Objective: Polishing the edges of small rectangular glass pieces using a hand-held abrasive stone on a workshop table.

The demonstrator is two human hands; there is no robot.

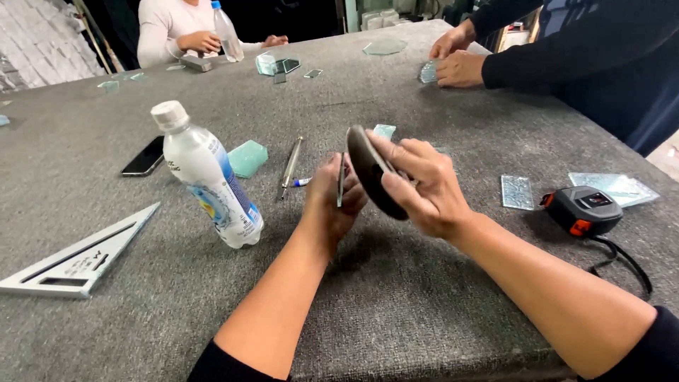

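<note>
While your left hand [332,201] pinches a thin glass piece [341,180] on edge, your right hand [417,187] is clamped around a dark oval stone [368,170] set against it, both held just above the grey table [396,304]. The glass looks light, stiff, brittle and sharp-rimmed, so keep your fingers on its flat faces. The bottle [212,184] stands near on your left, a tape measure [583,210] on your right; beyond, a pen [291,165] and other people's hands.
</note>
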